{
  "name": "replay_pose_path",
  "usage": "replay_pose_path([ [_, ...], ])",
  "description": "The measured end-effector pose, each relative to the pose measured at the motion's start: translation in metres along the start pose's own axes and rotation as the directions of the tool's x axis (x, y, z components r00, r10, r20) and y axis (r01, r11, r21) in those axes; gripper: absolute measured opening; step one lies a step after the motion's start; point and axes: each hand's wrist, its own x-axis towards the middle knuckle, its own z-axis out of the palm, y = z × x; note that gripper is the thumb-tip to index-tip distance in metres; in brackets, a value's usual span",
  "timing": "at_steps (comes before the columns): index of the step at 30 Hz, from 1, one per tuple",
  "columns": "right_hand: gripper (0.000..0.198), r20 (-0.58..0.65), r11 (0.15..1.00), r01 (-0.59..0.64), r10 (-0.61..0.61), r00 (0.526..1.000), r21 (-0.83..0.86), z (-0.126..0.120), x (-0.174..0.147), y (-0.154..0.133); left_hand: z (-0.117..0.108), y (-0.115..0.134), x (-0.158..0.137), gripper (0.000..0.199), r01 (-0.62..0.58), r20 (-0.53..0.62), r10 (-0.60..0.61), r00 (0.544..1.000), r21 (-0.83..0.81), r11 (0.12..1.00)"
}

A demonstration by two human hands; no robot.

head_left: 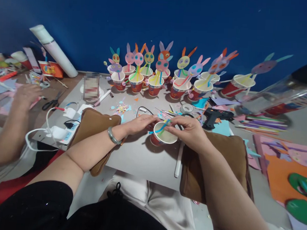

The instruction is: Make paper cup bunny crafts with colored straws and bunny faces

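Note:
A red and white paper cup (156,140) stands on the table in front of me, its open mouth up. My left hand (144,124) curves round the cup's far left side, fingertips partly hidden behind the rim. With thumb and fingers closed, my right hand (187,129) pinches a blue strip (163,126) at the cup's right rim. This strip crosses the mouth, and a green piece shows inside the cup. Just below my right hand lies a white marker (179,161).
Finished-looking cups with rabbit-faced paper figures (137,83) line the blue wall. A black glue gun (216,117), paper scraps (121,108) and coloured sticks (263,123) lie around. Brown cushions (217,166) sit under my forearms. At left are a power strip (71,133), scissors (51,102) and another person's hand (28,94).

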Motion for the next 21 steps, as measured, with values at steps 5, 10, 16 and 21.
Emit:
replay_pose_path([
  [5, 0.037, 0.069, 1.000, -0.008, 0.010, 0.998, -0.026, 0.010, -0.002, 0.000, 0.004, 0.000, 0.001, 0.052, -0.148, -0.009, 0.149, 0.989, 0.066, 0.987],
  [10, 0.039, 0.019, 0.997, -0.026, 0.028, 0.999, -0.073, 0.015, -0.004, -0.002, 0.004, -0.004, 0.001, 0.045, -0.267, -0.094, 0.271, 0.958, 0.059, 0.962],
  [16, 0.046, -0.060, 0.994, -0.033, 0.027, 0.998, -0.104, 0.027, -0.010, -0.007, 0.007, 0.000, -0.001, 0.046, -0.280, -0.072, 0.286, 0.955, 0.089, 0.956],
  [21, 0.046, -0.076, 0.986, 0.006, -0.018, 0.997, -0.164, 0.032, -0.013, -0.008, 0.011, 0.003, -0.003, 0.050, -0.266, -0.082, 0.278, 0.957, 0.132, 0.955],
])
